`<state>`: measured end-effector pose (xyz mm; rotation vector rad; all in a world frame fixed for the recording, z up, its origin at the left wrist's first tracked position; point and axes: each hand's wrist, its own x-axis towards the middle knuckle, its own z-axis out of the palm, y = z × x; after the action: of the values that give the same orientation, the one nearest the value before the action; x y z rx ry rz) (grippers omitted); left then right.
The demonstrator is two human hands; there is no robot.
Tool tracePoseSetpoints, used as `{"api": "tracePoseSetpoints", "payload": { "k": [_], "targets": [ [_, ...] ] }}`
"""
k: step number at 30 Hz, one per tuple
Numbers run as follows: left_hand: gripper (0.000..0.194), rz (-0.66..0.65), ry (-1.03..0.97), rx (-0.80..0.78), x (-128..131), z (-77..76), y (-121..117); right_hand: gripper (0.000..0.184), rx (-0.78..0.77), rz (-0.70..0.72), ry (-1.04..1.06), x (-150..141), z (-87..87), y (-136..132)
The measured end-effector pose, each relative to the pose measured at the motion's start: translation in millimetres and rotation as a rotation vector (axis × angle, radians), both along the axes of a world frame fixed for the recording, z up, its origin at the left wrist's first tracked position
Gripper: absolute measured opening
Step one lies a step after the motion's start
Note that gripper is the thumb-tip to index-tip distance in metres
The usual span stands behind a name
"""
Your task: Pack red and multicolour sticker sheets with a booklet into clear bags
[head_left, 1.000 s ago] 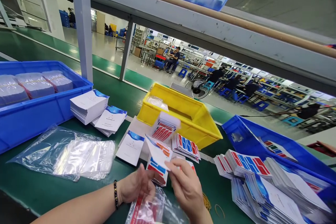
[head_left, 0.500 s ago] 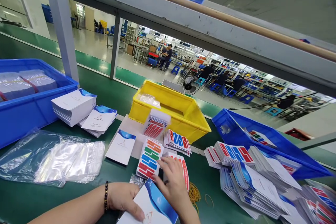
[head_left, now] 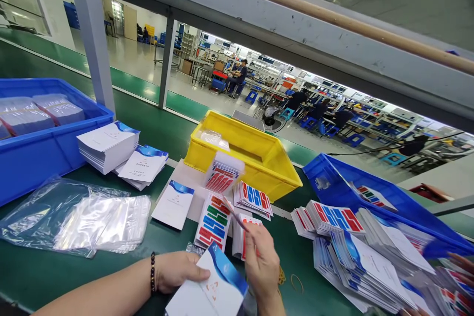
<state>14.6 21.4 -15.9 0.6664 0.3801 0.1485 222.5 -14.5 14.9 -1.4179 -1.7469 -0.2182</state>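
My left hand [head_left: 179, 272] is closed on a white booklet [head_left: 211, 289] with a blue wave across its top, held tilted at the lower middle. Between the thumb and fingers of my right hand [head_left: 262, 259] is a thin card [head_left: 236, 215], seen almost edge-on, its printed face hard to make out. Just beyond lie a stack of multicoloured printed cards [head_left: 213, 222] and a stack of red-printed cards [head_left: 239, 242], partly hidden by my right hand. Further back are red-and-blue cards [head_left: 254, 200], an upright bundle of red-printed cards [head_left: 222, 175] and a single white booklet [head_left: 174, 205].
A yellow bin [head_left: 285, 175] stands behind the cards. Clear plastic bags [head_left: 107, 224], booklet stacks [head_left: 107, 145] and a blue bin [head_left: 40, 163] are leftward. Rightward, booklet piles [head_left: 374, 266] lie before a tilted blue bin [head_left: 385, 207]; another person's hand [head_left: 461, 262] reaches in.
My right hand, open over the card stacks before, has closed on a thin card and raised it. The left hand still holds the booklet. Another person's hand has appeared at the right edge.
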Motion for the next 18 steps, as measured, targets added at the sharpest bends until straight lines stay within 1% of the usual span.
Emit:
{"api": "tracePoseSetpoints", "payload": {
  "k": [1, 2, 4, 6, 8, 11, 13, 14, 15, 16, 18],
  "targets": [
    [0.049, 0.067, -0.002, -0.042, 2, 0.4, 1, 0.027, 0.066, -0.027, 0.050, 1, 4.7, -4],
    [0.049, 0.131, -0.006, -0.080, 4, 1.7, 2, 0.029, 0.117, -0.021, 0.073, 0, 9.6, -8],
    [0.052, 0.238, -0.039, -0.155, 9, 6.7, 5, 0.034, 0.135, 0.085, 0.032, -5, 19.3, -16],
    [0.056, 0.298, -0.104, -0.229, 11, 13.0, 8, 0.034, 0.065, 0.257, -0.077, -16, 27.5, -21],
    [0.057, 0.305, -0.147, -0.290, 12, 18.1, 10, 0.028, -0.043, 0.385, -0.174, -29, 33.2, -25],
    [0.044, 0.321, -0.068, -0.280, 12, 20.1, 11, 0.015, -0.184, 0.474, -0.212, -43, 36.8, -27],
    [0.035, 0.373, 0.009, -0.235, 11, 18.3, 11, 0.018, -0.245, 0.521, -0.156, -40, 36.1, -28],
    [0.032, 0.395, 0.040, -0.220, 10, 17.3, 10, 0.020, -0.261, 0.516, -0.110, -35, 34.7, -28],
    [0.031, 0.406, 0.064, -0.216, 10, 16.6, 10, 0.022, -0.255, 0.473, -0.060, -28, 32.7, -27],
    [0.031, 0.409, 0.088, -0.218, 10, 16.5, 11, 0.022, -0.236, 0.387, -0.015, -19, 30.0, -27],
    [0.030, 0.397, 0.137, -0.226, 9, 17.9, 11, 0.021, -0.203, 0.140, 0.027, 0, 23.6, -25]
  ]
}}
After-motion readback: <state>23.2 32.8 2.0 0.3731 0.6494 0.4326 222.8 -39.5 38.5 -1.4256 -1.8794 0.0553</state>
